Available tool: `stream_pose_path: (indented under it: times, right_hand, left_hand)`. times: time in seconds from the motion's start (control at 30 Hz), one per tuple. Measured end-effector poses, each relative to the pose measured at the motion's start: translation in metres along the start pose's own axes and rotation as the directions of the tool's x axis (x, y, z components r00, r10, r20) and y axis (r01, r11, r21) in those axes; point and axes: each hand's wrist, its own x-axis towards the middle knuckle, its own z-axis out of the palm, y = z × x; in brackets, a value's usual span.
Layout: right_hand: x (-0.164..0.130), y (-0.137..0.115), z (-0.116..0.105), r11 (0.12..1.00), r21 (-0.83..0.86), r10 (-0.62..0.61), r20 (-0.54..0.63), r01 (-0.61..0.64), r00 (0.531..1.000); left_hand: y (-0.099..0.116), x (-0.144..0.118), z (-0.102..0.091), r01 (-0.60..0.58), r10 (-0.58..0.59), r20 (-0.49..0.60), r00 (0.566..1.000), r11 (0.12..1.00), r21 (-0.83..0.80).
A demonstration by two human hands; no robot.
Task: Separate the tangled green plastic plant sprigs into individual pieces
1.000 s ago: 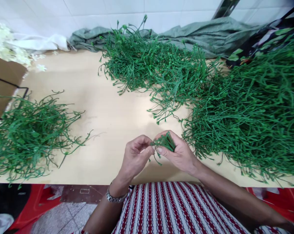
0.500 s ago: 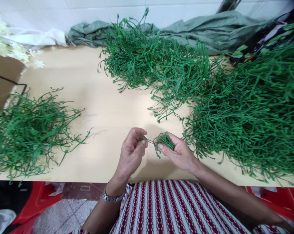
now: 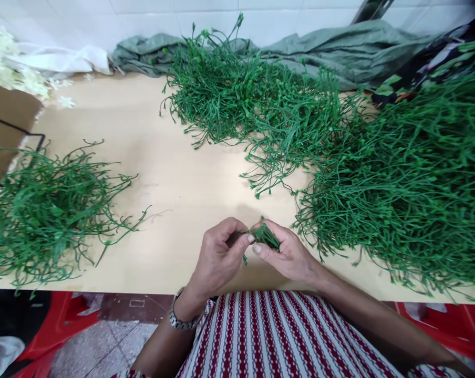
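Green stem bundle (image 3: 267, 236) sits at lower centre of frame, clamped in right hand (image 3: 288, 254). Left hand (image 3: 219, 257) pinches thumb and forefinger together on its near end, above table (image 3: 174, 184).

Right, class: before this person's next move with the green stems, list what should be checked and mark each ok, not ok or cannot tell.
1. Small bunch of stems gripped in right hand: ok.
2. Left hand pinching at the bunch's end: ok.
3. Bare table in front of the hands: ok.
4. Big pile close beside the right hand: ok.
5. Left pile apart from the other piles: ok.
6. Number of stems in the bunch: cannot tell.
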Motion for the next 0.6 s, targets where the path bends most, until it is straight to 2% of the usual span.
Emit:
stream_pose_path:
  times: [0.1, 0.27, 0.47, 0.6]
  right_hand:
    - [0.000, 0.002, -0.003, 0.999, -0.033, -0.028, 0.011, 0.029, 1.000]
    - [-0.001, 0.003, -0.004, 0.994, -0.073, -0.080, -0.008, 0.079, 0.997]
    - [-0.003, 0.002, -0.004, 0.964, -0.234, -0.147, -0.058, 0.129, 0.988]
    - [-0.004, 0.002, -0.003, 0.961, -0.191, -0.220, -0.083, 0.201, 0.972]
  left_hand:
    - [0.003, 0.001, -0.009, -0.064, 0.047, 0.103, 0.994, 0.983, 0.173]
    - [0.007, 0.002, -0.015, -0.172, 0.106, 0.229, 0.968, 0.941, 0.292]
    - [0.007, -0.003, -0.011, -0.204, 0.099, 0.247, 0.964, 0.870, 0.448]
    - [0.005, -0.006, -0.008, -0.191, 0.114, 0.198, 0.974, 0.881, 0.434]
